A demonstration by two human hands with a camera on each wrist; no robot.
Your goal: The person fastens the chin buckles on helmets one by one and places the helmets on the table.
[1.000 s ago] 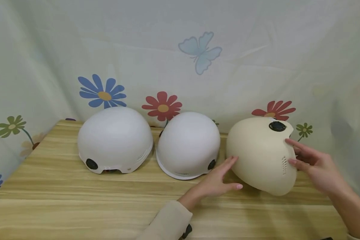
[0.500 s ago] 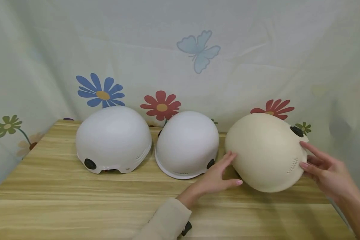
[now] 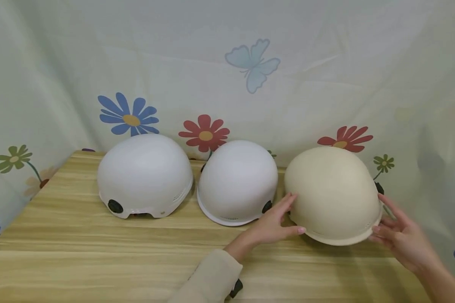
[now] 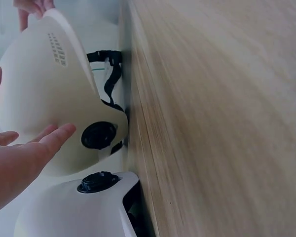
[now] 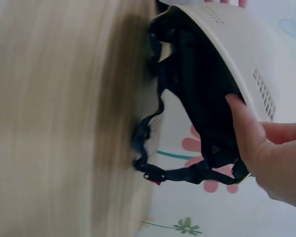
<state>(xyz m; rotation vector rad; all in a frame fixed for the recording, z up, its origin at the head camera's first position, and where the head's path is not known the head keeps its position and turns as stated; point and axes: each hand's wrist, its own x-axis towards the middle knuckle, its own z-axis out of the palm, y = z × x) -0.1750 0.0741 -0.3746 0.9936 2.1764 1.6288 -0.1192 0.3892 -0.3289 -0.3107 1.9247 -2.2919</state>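
Observation:
A beige helmet (image 3: 331,193) is at the right end of a row of helmets, its near rim raised off the table. My right hand (image 3: 405,240) grips its right rim. In the right wrist view the thumb (image 5: 244,123) lies inside the shell and fingers are outside. Black padding (image 5: 187,74) and a buckled chin strap (image 5: 182,174) show under the tilted shell. My left hand (image 3: 271,225) rests its extended fingers on the helmet's left side, near a black round vent (image 4: 98,135) seen in the left wrist view.
Two white helmets, the middle one (image 3: 238,181) and the left one (image 3: 145,174), sit dome up on the wooden table (image 3: 117,261). The middle helmet is close beside my left hand. A flower-printed curtain (image 3: 167,63) hangs behind the table.
The beige helmet has turned and tipped: its black vent swung from the top to the far right side and its front rim came round toward me. My right hand moved down with it.

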